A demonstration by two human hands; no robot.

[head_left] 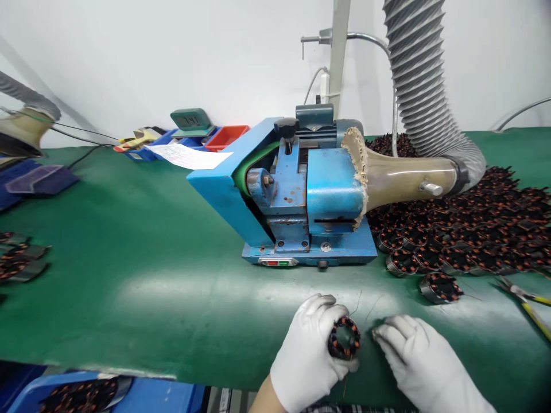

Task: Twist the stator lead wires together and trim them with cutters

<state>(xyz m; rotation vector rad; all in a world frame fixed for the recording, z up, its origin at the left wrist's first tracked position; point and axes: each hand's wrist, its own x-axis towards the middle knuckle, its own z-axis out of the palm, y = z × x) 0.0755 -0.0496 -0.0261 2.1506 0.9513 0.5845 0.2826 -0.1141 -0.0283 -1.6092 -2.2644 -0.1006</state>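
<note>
My left hand [307, 350], in a white glove, is closed around a small round stator with copper windings [344, 338], held just above the green mat near the front edge. My right hand [419, 358], also gloved, is pinched on the thin wire leads that stick out of the stator's right side. Both hands sit in front of the blue bench machine [297, 195].
A large heap of wound stators [469, 223] lies right of the machine under a ribbed extraction hose [419, 74]. Yellow-handled cutters [527, 301] lie at the right edge. Bins [226, 136] and a paper stand behind; more stators [19, 261] lie at left, and a blue crate [103, 396] sits below the table edge.
</note>
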